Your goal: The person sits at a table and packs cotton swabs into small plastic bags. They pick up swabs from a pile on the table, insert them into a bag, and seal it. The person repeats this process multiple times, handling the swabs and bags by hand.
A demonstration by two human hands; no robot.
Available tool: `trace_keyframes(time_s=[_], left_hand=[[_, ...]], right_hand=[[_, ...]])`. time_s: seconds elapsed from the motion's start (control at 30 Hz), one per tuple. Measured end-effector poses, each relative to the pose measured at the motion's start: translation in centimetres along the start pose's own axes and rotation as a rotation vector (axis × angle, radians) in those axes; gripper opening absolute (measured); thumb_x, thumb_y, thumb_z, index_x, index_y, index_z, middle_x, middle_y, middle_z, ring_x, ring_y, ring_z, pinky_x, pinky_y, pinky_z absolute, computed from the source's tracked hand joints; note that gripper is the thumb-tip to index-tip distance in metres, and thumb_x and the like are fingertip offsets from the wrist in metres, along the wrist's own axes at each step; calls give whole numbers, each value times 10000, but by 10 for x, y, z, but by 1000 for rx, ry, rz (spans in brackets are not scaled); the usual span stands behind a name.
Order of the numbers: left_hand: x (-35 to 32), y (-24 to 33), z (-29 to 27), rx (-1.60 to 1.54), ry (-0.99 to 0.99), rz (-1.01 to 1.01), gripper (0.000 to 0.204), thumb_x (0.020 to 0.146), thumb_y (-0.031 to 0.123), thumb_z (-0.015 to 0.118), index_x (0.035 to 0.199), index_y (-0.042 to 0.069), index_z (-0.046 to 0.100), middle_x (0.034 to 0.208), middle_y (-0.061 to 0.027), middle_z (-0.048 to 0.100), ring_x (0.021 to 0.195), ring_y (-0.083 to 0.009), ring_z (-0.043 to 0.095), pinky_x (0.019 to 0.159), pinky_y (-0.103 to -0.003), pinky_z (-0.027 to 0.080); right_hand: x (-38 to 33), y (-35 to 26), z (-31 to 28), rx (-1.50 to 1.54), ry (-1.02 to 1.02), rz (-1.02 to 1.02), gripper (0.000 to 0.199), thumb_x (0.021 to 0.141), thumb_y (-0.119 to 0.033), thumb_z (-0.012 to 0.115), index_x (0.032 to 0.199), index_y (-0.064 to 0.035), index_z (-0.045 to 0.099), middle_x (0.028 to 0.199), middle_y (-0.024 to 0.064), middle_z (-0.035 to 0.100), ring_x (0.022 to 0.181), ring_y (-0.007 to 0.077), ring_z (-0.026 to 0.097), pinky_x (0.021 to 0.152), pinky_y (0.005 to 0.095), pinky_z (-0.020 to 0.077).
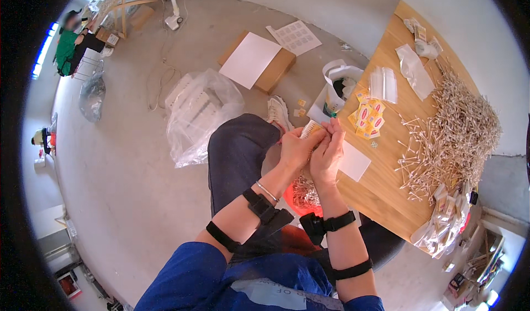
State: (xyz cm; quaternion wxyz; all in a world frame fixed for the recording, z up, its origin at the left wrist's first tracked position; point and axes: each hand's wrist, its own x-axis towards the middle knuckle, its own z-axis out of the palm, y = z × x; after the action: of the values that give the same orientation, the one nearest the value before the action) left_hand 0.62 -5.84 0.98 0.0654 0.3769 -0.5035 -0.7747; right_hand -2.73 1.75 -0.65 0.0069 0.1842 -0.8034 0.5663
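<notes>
Above my lap, my left hand (296,150) and my right hand (327,152) are close together around a small packet of cotton swabs (311,129). Its clear wrapping has a yellow label, and a row of white tips shows at the top. The left thumb and fingers pinch its near side, while the right palm and fingers press along its other side; its lower part is hidden. Under my wrists, a red bag (303,199) holds more loose swabs. To the right, yellow printed cards (369,117) lie at the table's edge, beside a stack of clear plastic sleeves (383,84).
A large heap of cotton swabs (455,134) covers the right of the wooden table (381,184), with bagged packets (441,222) at its near corner. A white bucket-like bag (334,90) stands beside the table. A cardboard box (276,71) and clear plastic bag (204,112) rest on the floor.
</notes>
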Motion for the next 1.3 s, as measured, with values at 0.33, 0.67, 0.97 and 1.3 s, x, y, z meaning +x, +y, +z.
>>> trace_keyframes(time_s=[0.33,0.67,0.97,1.3], left_hand=[[-1,-18,-25,-102,-26,-66,218,925,143,682,1071,-18,666,923,-54,703,767,-96,645,657,-244,527],[-13,-18,-13,-135,-36,-28,238,883,149,729,1034,-26,674,890,-40,700,763,-80,632,671,-230,510],[35,-11,-32,-159,-200,54,318,950,255,624,1086,-33,613,930,-118,694,858,-165,655,741,-308,503],[17,-2,-6,625,-33,261,387,1020,372,490,1105,1,563,939,-195,668,864,-275,654,785,-399,497]], right_hand=[[-1,-1,-1,-93,36,-2,385,941,49,421,1323,33,463,1100,201,639,993,302,635,885,377,500],[1,-8,0,-43,44,81,350,946,16,462,1295,39,471,1064,193,627,985,324,620,881,405,491],[-2,0,1,-37,53,95,392,919,63,433,1308,33,474,1083,190,646,987,279,643,845,364,517],[1,-2,1,-77,47,57,390,926,65,451,1314,20,456,1076,191,632,985,332,638,864,400,511]])
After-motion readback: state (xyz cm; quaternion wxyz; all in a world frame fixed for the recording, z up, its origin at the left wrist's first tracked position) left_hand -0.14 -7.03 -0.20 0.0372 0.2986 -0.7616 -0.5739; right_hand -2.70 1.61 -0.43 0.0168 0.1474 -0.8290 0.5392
